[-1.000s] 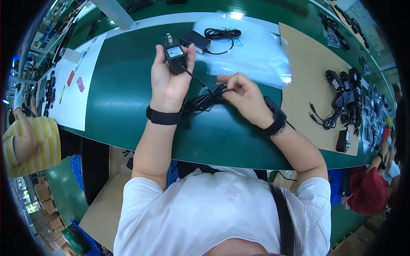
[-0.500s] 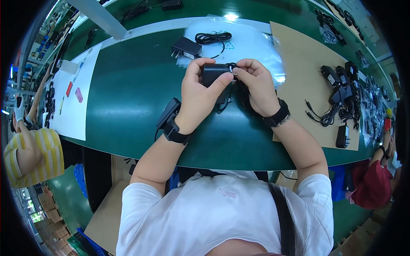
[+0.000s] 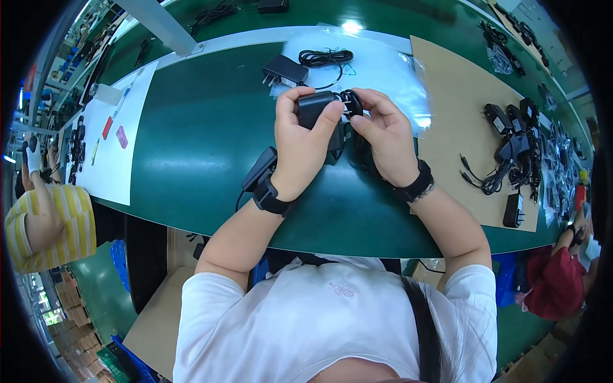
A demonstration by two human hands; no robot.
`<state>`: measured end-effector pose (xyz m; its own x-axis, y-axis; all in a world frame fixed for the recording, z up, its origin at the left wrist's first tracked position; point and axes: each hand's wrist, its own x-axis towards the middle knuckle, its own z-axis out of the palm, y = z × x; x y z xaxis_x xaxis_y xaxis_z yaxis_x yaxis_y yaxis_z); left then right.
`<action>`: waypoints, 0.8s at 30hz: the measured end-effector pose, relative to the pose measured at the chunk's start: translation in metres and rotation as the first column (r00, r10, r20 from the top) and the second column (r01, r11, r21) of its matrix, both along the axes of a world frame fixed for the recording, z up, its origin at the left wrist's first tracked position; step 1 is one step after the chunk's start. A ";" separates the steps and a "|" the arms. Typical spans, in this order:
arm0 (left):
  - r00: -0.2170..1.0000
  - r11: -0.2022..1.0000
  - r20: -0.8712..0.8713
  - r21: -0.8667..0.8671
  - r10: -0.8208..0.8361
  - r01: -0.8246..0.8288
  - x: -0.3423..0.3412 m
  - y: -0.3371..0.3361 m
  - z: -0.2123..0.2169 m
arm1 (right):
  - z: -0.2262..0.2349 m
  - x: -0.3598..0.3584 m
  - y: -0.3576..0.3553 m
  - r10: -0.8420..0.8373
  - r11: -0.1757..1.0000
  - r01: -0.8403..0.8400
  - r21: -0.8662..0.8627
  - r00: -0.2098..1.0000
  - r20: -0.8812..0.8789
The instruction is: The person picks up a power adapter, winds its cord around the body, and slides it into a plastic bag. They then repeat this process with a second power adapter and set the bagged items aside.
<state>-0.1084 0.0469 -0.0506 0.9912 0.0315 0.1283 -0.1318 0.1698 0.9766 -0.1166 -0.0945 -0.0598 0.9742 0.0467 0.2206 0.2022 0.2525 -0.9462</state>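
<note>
My left hand (image 3: 302, 137) is closed round a black power adapter (image 3: 311, 110), thumb across its front face. Metal prongs show at the adapter's right end. Beside them, my right hand (image 3: 391, 137) grips a bundled black cable (image 3: 350, 102) between thumb and fingers. Just below my hands, partly hidden by them, another black adapter (image 3: 336, 147) lies on the green table. Beyond my fingers, an adapter with prongs (image 3: 285, 70) and its coiled cord (image 3: 325, 58) rest by a stack of clear plastic bags (image 3: 389, 76).
Several adapters with cables (image 3: 511, 140) lie on brown cardboard (image 3: 447, 121) to the right, a single adapter (image 3: 513, 210) nearer. At left, a white sheet (image 3: 118, 159) bears a red piece (image 3: 107, 127) and a pink piece (image 3: 121, 136). Co-workers sit on both sides.
The held adapter has tilted, and more of the bundled cable shows between my hands. My right thumb has moved down from the prongs. The whole view has shifted slightly.
</note>
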 end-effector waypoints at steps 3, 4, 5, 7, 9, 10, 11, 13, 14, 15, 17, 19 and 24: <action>1.000 1.000 0.010 0.016 0.009 -0.010 0.001 0.000 0.000 | 0.004 -0.005 0.004 0.047 0.989 -0.035 0.142 0.995 -0.086; 1.000 1.000 -0.006 0.024 0.013 -0.013 0.001 0.000 0.000 | 0.005 -0.006 0.004 0.049 0.989 -0.037 0.141 0.995 -0.086; 1.000 1.000 -0.006 0.024 0.015 -0.015 0.000 0.000 -0.001 | 0.006 -0.007 0.005 0.058 0.991 -0.051 0.124 0.997 -0.053; 0.999 0.999 0.042 -0.036 0.024 -0.022 -0.002 -0.002 -0.002 | 0.010 -0.007 0.007 0.069 0.992 -0.067 0.108 0.997 -0.019; 1.000 0.997 0.028 -0.074 0.011 -0.009 -0.004 -0.005 -0.001 | 0.016 -0.008 0.009 0.002 0.979 0.029 0.201 0.988 -0.155; 1.000 0.994 0.015 -0.111 -0.001 0.003 -0.005 -0.006 -0.001 | 0.015 -0.007 0.007 0.001 0.979 0.031 0.202 0.988 -0.155; 1.000 0.994 0.016 -0.110 -0.002 0.004 -0.004 -0.006 -0.002 | 0.013 -0.004 0.004 0.032 0.980 -0.003 0.201 0.989 -0.142; 0.998 0.995 0.046 -0.092 0.052 -0.047 0.000 -0.006 -0.004 | 0.012 -0.002 0.002 0.064 0.979 -0.037 0.201 0.990 -0.128; 0.998 0.995 0.045 -0.090 0.050 -0.046 0.001 -0.005 -0.004 | 0.012 -0.003 0.003 0.067 0.976 -0.040 0.213 0.990 -0.123; 0.998 0.998 0.034 -0.056 0.044 -0.042 0.002 -0.004 -0.002 | 0.012 -0.004 0.003 0.070 0.974 -0.042 0.224 0.991 -0.118; 0.999 0.999 0.024 -0.023 0.040 -0.039 0.004 -0.002 -0.002 | 0.010 -0.003 0.001 0.072 0.973 -0.045 0.226 0.991 -0.111; 0.997 0.999 -0.068 -0.021 0.028 -0.029 0.007 0.000 -0.003 | 0.008 -0.002 0.002 0.076 0.973 -0.052 0.225 0.992 -0.101; 0.999 0.998 0.019 -0.036 0.051 -0.051 0.003 0.000 -0.003 | 0.010 -0.008 0.010 -0.007 0.997 0.008 0.077 1.000 -0.023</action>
